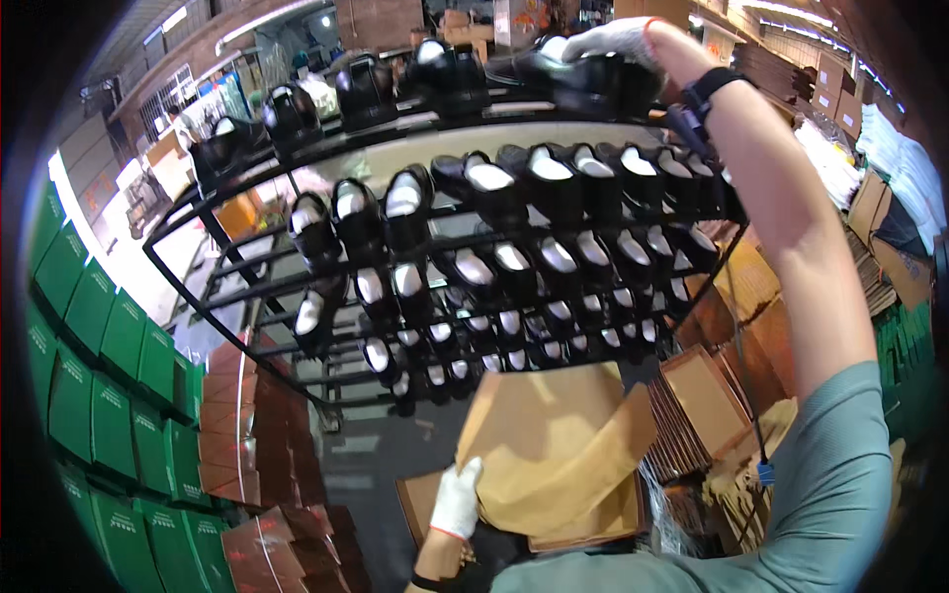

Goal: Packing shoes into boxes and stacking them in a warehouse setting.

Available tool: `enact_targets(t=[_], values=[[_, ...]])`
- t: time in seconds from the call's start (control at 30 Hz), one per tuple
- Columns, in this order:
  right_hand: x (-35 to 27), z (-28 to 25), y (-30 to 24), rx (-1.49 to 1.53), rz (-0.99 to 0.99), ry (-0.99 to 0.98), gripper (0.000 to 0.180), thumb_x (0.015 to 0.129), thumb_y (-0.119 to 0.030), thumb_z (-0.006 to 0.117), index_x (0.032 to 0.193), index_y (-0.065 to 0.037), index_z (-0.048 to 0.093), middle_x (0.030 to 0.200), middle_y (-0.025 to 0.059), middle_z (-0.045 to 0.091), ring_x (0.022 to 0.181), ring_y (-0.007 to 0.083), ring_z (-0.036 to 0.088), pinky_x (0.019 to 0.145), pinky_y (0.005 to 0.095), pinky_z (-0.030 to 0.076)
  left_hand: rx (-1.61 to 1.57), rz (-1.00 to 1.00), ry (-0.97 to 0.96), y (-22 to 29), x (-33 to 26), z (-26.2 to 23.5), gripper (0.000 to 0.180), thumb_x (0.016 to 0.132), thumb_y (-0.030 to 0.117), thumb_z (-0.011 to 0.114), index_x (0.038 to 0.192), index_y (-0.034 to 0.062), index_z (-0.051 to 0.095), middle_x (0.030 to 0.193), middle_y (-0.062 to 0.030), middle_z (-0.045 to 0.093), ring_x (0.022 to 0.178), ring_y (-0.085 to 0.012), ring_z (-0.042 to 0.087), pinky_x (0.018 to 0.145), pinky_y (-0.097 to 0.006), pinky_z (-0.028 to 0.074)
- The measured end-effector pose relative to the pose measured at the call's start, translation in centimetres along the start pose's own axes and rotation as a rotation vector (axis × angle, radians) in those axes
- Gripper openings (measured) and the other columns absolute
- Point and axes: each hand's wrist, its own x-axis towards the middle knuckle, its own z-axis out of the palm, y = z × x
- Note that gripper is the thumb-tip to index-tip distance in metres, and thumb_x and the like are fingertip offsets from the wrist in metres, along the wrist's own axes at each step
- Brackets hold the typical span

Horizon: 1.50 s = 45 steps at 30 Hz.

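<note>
Shoe (583,74): right hand (618,40) holds it on the rack (237,272) top; grip firm.
Paper (554,445): left hand (457,499) pinches sheet; keep flat.

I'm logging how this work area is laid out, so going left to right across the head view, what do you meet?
Stacked green boxes → black metal shoe rack holding rows of black shoes → right hand in a white glove on a black shoe on the top tier → flat brown cardboard stacks → white stacked material at the far right.
</note>
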Motion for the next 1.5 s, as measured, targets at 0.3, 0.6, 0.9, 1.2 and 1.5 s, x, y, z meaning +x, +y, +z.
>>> enact_targets(t=[0.3, 0.6, 0.9, 1.2, 1.5], values=[[7.9, -1.4, 2.6, -0.38, -0.094, -0.02, 0.118, 0.086, -0.089, 0.069, 0.177, -0.02, 0.039, 0.188, 0.0201, 0.018, 0.175, 0.0337, 0.01, 0.139, 0.0572, 0.01, -0.046, -0.037, -0.013, -2.8, 1.1, 0.5, 0.041, 0.114, 0.023, 0.064, 0.141, -0.006, 0.07, 0.127, -0.01, 0.077, 0.111, -0.0191, 0.07, 0.1, -0.034, 0.055], [2.0, 0.6, 2.1, -0.169, -0.131, 0.072, 0.062, 0.081, -0.052, 0.086, 0.124, -0.008, 0.082, 0.14, 0.0113, 0.072, 0.135, 0.024, 0.062, 0.112, 0.0364, 0.048, -0.079, 0.029, 0.045, -1.7, 0.1, 0.3, 0.039, 0.114, 0.026, 0.065, 0.134, -0.0069, 0.071, 0.123, -0.0093, 0.078, 0.11, -0.0169, 0.071, 0.098, -0.034, 0.056], [-26.4, 10.1, 19.8, 0.315, -0.044, 0.168, 0.038, 0.093, -0.026, 0.082, 0.119, 0.001, 0.078, 0.11, 0.0047, 0.075, 0.106, 0.0131, 0.071, 0.099, 0.0319, 0.056, -0.074, 0.094, 0.022, -2.5, 0.7, -3.2, 0.047, 0.12, 0.034, 0.054, 0.146, -0.0037, 0.066, 0.126, -0.0087, 0.077, 0.109, -0.0166, 0.072, 0.094, -0.033, 0.057], [-36.5, 25.4, 25.4, 0.593, 0.172, 0.121, 0.05, 0.081, -0.009, 0.088, 0.128, 0.002, 0.076, 0.138, 0.0115, 0.07, 0.128, 0.0204, 0.065, 0.114, 0.0348, 0.049, 0.274, 0.131, -0.419, -1.7, -2.9, 7.7, 0.041, 0.118, 0.033, 0.056, 0.139, -0.0024, 0.064, 0.107, -0.0052, 0.074, 0.098, -0.0202, 0.074, 0.088, -0.037, 0.06], [-25.9, 15.3, 19.2, -0.591, -0.744, -0.168, 0.071, 0.059, -0.009, 0.078, 0.131, -0.01, 0.074, 0.103, 0.0138, 0.078, 0.099, 0.0373, 0.074, 0.089, 0.0455, 0.054, 1.182, 1.025, -0.605, -5.2, -7.6, 19.1, 0.051, 0.094, 0.025, 0.073, 0.13, -0.0098, 0.061, 0.088, -0.0273, 0.066, 0.088, -0.042, 0.072, 0.083, -0.054, 0.057]])
